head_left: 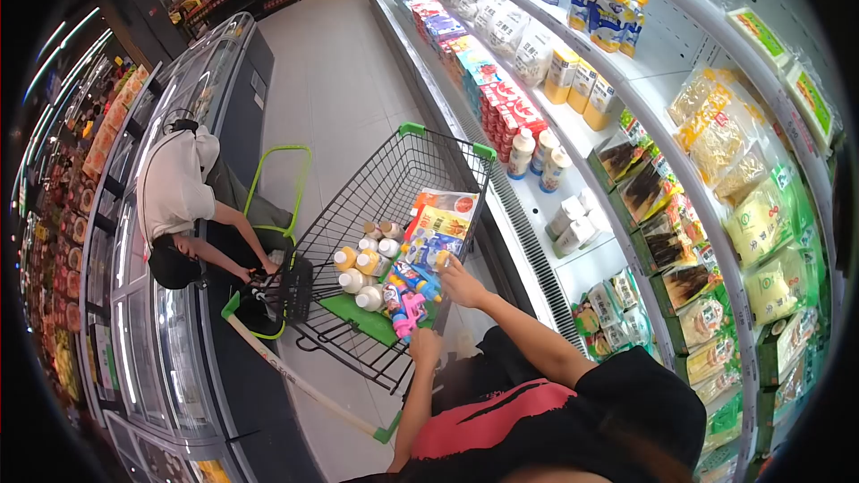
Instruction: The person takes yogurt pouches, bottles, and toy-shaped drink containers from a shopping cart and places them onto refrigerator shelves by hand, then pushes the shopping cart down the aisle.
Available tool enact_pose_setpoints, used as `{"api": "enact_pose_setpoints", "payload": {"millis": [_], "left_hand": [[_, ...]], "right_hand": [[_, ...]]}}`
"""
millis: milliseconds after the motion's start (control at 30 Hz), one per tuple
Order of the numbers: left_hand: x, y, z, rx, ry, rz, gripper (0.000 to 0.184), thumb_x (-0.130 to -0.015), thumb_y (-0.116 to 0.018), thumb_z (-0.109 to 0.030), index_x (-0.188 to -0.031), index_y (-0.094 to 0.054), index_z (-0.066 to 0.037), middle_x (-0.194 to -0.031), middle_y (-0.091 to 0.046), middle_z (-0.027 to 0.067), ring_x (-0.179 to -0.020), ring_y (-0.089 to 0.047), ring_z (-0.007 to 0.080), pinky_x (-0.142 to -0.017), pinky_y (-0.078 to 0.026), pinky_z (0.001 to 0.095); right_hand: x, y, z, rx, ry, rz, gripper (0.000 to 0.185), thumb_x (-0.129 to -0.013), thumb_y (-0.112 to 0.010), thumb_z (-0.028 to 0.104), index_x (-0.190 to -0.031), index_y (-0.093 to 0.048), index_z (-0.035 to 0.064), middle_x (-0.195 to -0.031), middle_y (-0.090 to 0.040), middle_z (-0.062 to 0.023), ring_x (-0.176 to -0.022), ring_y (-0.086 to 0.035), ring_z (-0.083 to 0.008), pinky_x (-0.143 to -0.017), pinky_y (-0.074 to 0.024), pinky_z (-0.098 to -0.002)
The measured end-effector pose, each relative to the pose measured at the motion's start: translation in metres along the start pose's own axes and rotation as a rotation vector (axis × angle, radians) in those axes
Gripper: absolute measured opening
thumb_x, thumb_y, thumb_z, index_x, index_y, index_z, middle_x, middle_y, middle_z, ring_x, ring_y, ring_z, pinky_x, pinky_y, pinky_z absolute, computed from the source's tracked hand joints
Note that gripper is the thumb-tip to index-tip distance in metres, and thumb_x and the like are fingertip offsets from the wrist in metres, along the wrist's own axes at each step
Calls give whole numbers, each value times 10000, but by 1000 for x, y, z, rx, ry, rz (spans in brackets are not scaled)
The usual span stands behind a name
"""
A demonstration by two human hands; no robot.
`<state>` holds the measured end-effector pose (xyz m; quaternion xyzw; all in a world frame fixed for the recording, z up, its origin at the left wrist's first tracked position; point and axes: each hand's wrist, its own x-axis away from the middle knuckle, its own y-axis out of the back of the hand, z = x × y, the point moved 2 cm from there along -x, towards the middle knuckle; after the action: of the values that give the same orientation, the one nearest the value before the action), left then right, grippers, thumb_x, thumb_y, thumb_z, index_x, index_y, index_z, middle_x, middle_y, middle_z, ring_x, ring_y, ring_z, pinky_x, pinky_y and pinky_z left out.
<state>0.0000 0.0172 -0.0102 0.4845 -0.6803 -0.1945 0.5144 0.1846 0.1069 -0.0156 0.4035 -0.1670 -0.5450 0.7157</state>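
"Looking down, I find a shopping cart (447,161) at mid-frame with two bare hands over its near side. What do they hold?"

"The right hand (463,283), right of centre, has its fingers curled at a yellow-topped item (439,258). The fingers seem partly bent; I cannot tell how firmly they grip. The left hand (427,347), lower centre, is loosely curled; any hold is hidden."

"Where is the pink toy (409,311)?"

"In the cart, just above and left of the left hand, which is nearer to it than the right. Its length runs roughly up and down the frame. I cannot tell whether they touch."

"And the room around?"

"Bottles (368,261) crowd the toy's left side; packets (445,219) lie above it. Bare wire shows toward the cart's top corners. Shelves (658,80) fill the frame's right, beyond the cart's right edge. Another person (183,183) bends at the left."
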Motion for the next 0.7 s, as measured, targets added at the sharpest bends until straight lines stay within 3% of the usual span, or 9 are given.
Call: {"api": "enact_pose_setpoints", "payload": {"millis": [67, 233, 367, 467, 600, 667, 700], "left_hand": [[-4, -10, -4, -27, -34, -94, 266, -857, -647, -219, -982, -705, 8, -1118, -612, 269, -1021, -619, 423, -843, -510, 508], [-71, 41, -37, 54, -39, -157, 263, -828, -651, -164, -1017, -686, 14, -1039, -648, 253, -1029, -618, 412, -858, -507, 508], [-122, 55, -63, 94, -43, -165, 253, -820, -629, -143, -1044, -686, -43, -1044, -669, 229, -1015, -635, 401, -840, -511, 516], [-165, 71, -93, 99, -26, -111, 281, -830, -603, -158, -1095, -686, -108, -986, -692, 209, -948, -657, 404, -810, -513, 522], [-210, 94, -115, 76, -31, -104, 314, -838, -595, -164, -1137, -673, -104, -927, -691, 223, -916, -659, 409, -793, -513, 518], [-231, 113, -132, 126, -62, -143, 292, -840, -589, -153, -1112, -670, -85, -905, -682, 238, -901, -655, 418, -773, -508, 525], [-242, 119, -138, 125, -47, -140, 292, -840, -589, -153, -1112, -670, -85, -905, -682, 238, -901, -655, 418, -773, -508, 525]], "right_hand": [[1, -3, -13, 48, 117, -98, 133, -885, -579, 122, -914, -604, -5, -1152, -583, -204, -1309, -374, -458, -1194, -170, -553], [-83, 19, -39, -15, 121, -143, 119, -882, -571, 96, -900, -597, -18, -1138, -587, -198, -1250, -452, -419, -1195, -152, -567], [-131, 39, -72, -51, 127, -128, 121, -887, -562, 92, -909, -596, -22, -1142, -582, -204, -1245, -460, -390, -1203, -121, -573], [-169, 49, -110, -51, 124, -130, 137, -900, -561, 108, -906, -603, -21, -1189, -568, -210, -1317, -380, -435, -1199, -140, -559], [-214, 61, -135, -69, 86, -94, 157, -912, -553, 116, -920, -605, -31, -1205, -566, -205, -1367, -289, -506, -1180, -191, -536], [-243, 72, -145, -74, 101, -123, 139, -931, -515, 105, -921, -577, -19, -1153, -564, -205, -1292, -417, -419, -1209, -98, -561], [-255, 74, -151, -85, 100, -112, 139, -931, -515, 105, -921, -577, -19, -1153, -564, -205, -1292, -417, -419, -1209, -98, -561]]}}
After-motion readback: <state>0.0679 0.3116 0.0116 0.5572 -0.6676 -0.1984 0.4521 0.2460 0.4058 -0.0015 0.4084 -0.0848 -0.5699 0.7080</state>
